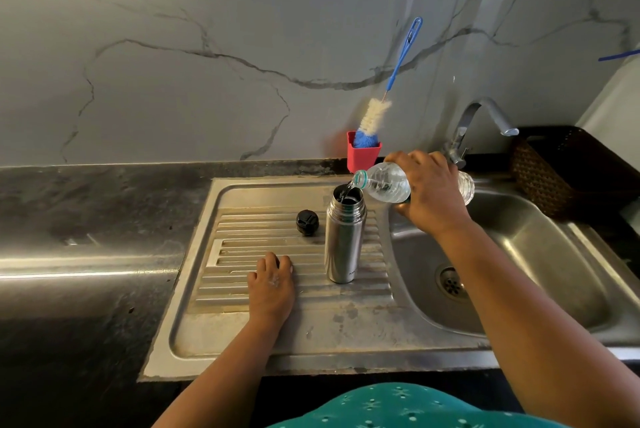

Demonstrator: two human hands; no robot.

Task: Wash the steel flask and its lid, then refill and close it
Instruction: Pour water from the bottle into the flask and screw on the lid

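Observation:
The steel flask stands upright and uncapped on the ribbed drainboard. My right hand grips a clear plastic water bottle, tipped on its side with its mouth over the flask's opening, and water runs into the flask. The black lid lies on the drainboard just left of the flask. My left hand rests on the drainboard in front of the lid, fingers loosely curled, holding nothing and apart from the flask.
A red cup with a blue-handled bottle brush stands at the back wall. The tap arches over the sink basin on the right. A dark woven basket sits at far right. Dark counter lies to the left.

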